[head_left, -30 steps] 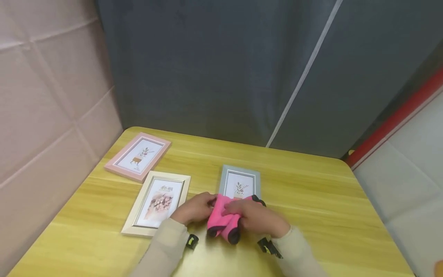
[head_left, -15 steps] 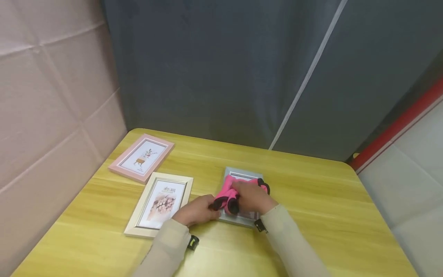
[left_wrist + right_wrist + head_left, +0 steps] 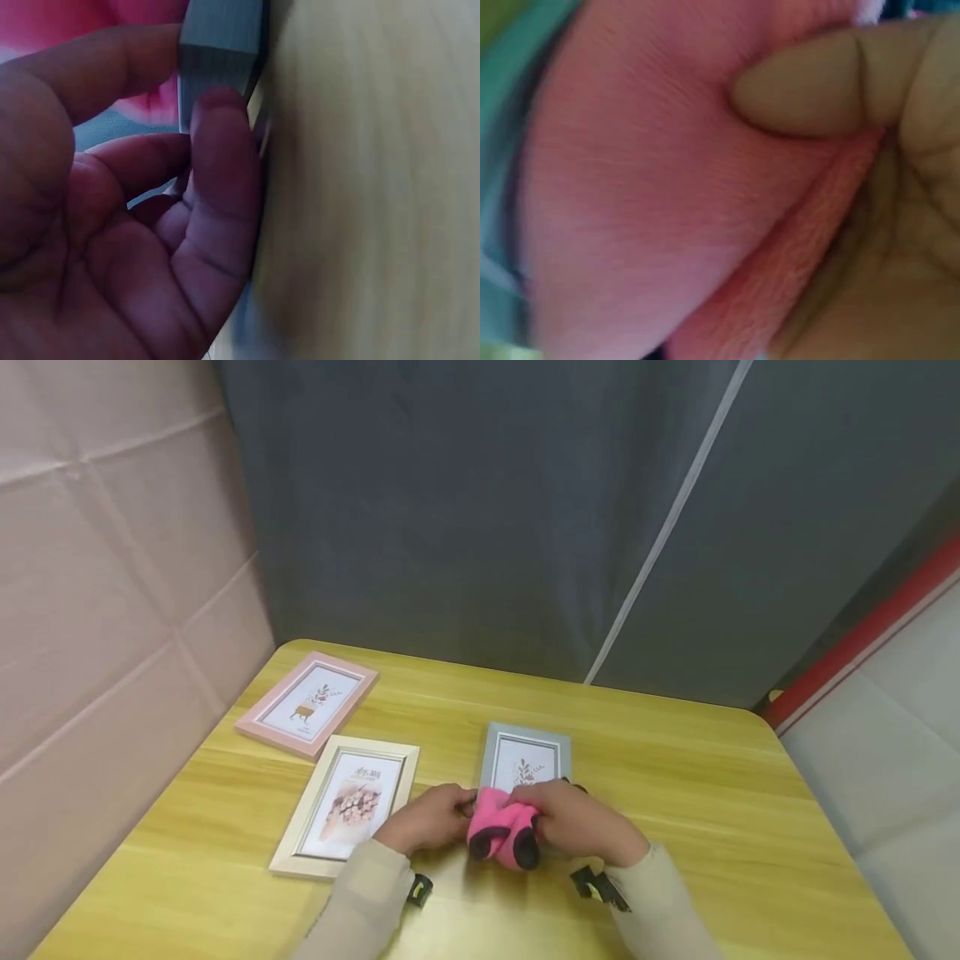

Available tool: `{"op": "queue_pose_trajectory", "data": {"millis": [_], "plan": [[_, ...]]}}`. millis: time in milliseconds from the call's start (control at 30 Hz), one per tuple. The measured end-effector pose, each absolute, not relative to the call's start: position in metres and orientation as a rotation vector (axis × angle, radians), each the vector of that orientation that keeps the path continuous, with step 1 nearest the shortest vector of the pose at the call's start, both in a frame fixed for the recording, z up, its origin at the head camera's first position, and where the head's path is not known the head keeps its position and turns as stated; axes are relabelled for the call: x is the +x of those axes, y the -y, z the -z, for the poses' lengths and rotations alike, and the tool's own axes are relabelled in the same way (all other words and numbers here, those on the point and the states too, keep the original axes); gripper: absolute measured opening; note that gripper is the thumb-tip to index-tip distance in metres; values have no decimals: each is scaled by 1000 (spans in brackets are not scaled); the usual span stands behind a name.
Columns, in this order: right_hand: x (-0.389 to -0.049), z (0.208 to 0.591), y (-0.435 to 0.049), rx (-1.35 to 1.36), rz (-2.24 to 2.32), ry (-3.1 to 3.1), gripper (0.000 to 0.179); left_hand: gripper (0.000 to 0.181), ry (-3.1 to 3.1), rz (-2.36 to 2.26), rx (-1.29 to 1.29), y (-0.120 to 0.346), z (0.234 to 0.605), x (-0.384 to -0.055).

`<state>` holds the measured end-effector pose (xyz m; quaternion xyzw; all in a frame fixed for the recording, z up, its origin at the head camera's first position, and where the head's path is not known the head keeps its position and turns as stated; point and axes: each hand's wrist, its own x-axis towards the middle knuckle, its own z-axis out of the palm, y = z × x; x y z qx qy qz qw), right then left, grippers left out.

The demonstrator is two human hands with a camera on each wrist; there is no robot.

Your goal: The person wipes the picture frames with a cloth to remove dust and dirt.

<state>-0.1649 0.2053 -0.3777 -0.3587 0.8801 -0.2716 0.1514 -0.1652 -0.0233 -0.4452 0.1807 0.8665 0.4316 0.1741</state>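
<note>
A grey picture frame (image 3: 531, 732) lies on the table, its plant print partly showing and its near end hidden under a cloth. My left hand (image 3: 431, 820) grips the frame by its left edge near the front; in the left wrist view the fingers and thumb close around the frame's corner (image 3: 217, 67). Bunched in my right hand (image 3: 585, 822) is a pink cloth (image 3: 495, 818) with black edging, held over the frame's near part. The right wrist view shows the thumb pressing into the fuzzy pink fabric (image 3: 645, 187).
To the left lie a cream picture frame (image 3: 300, 831) with a floral print and, behind it, a pink picture frame (image 3: 273, 739). A dark grey curtain (image 3: 450, 510) stands behind the yellow wooden table (image 3: 690, 793).
The cloth in my right hand went away from me up to the frame's middle, then came back toward its near end. My left hand stayed at the frame's left edge.
</note>
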Motion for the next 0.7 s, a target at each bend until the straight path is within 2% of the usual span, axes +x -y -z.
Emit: {"op": "queue_pose_trajectory", "data": {"millis": [67, 233, 367, 533, 700], "plan": [[-153, 376, -201, -1079, 729, -2513, 27, 48, -2448, -1233, 505, 23, 444, -165], [-148, 385, -185, -1023, 586, -2623, 22, 41, -2446, -1246, 521, 23, 444, -165], [-166, 392, -180, -897, 570, -2646, 16, 36, -2459, -1234, 550, 26, 444, -166], [-202, 395, -179, -782, 525, -2663, 19, 13, -2431, -1260, 541, 28, 446, -167], [-229, 398, -179, -684, 514, -2690, 23, 21, -2416, -1240, 604, 27, 445, -168]]}}
